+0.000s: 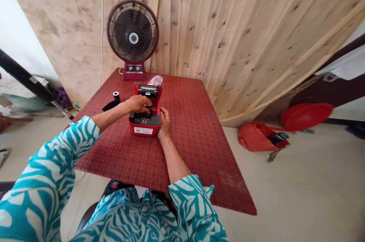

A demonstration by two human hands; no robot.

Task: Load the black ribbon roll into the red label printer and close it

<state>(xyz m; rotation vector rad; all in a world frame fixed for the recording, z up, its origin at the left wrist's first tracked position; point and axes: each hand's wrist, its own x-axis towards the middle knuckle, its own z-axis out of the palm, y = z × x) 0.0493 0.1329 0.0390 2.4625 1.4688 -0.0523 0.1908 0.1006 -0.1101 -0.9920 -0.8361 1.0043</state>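
Note:
A red and black label printer (146,126) stands on the table with its lid (148,90) raised. My left hand (139,104) reaches into its open top from the left. Its fingers are curled on a black roll (148,110) inside, partly hidden by the hand. My right hand (164,122) grips the printer's right side, steadying the body. Left of the printer stands a black ribbon roll (116,97) with a white core, its loose end trailing on the tabletop. Behind the raised lid lies a clear plastic bottle (156,80), partly covered.
The table (196,131) has a red patterned cover. A dark red fan (133,36) stands at its far edge, before wooden boards (205,25). On the floor to the right are a red bag (253,136) and a red basin (306,116). A black pole (31,82) leans at left.

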